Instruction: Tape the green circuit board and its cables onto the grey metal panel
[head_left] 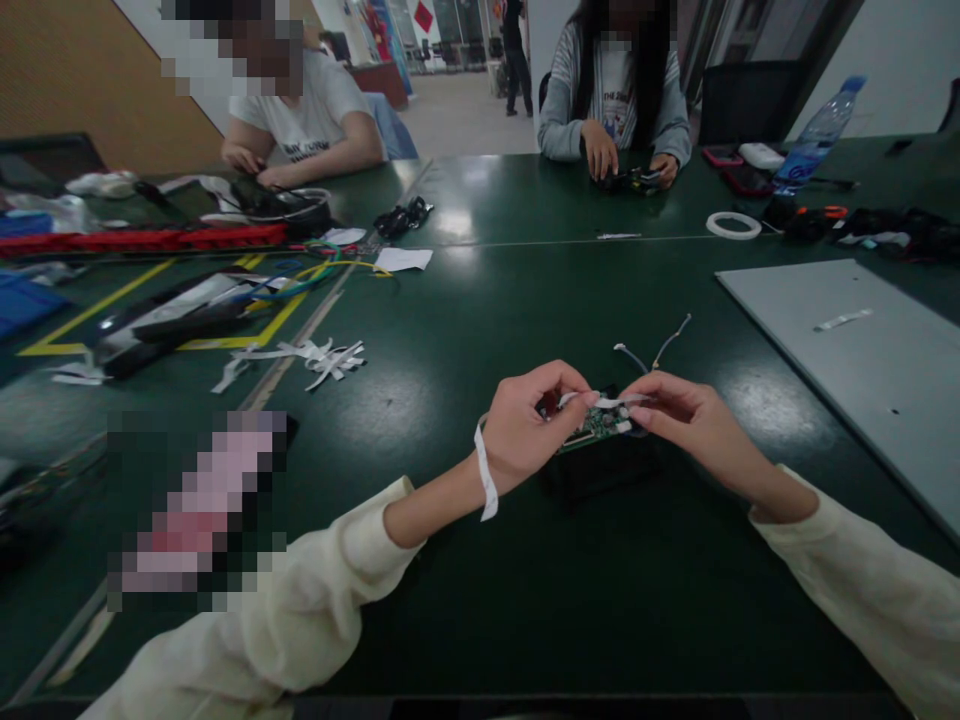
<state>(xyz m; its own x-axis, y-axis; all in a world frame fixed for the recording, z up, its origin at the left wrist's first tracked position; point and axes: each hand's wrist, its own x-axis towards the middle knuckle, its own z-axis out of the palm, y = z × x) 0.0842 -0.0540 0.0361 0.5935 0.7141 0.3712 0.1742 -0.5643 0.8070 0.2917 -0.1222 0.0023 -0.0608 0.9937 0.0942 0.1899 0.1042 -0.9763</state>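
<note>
Head view is showing the left hand point(525, 432) and right hand point(679, 414) each pinching an end of a white strip point(613, 402). It is stretching just above a green circuit board point(600, 430), which is sitting on a black box point(600, 475).

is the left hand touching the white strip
Touching. The head view shows the left hand pinching one end of the white strip above the circuit board.

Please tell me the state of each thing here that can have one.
left hand, pinched shut on the white strip
right hand, pinched shut on the same strip
circuit board, bare, lying on a black block
water bottle, standing, cap on
tape roll, lying flat
</note>
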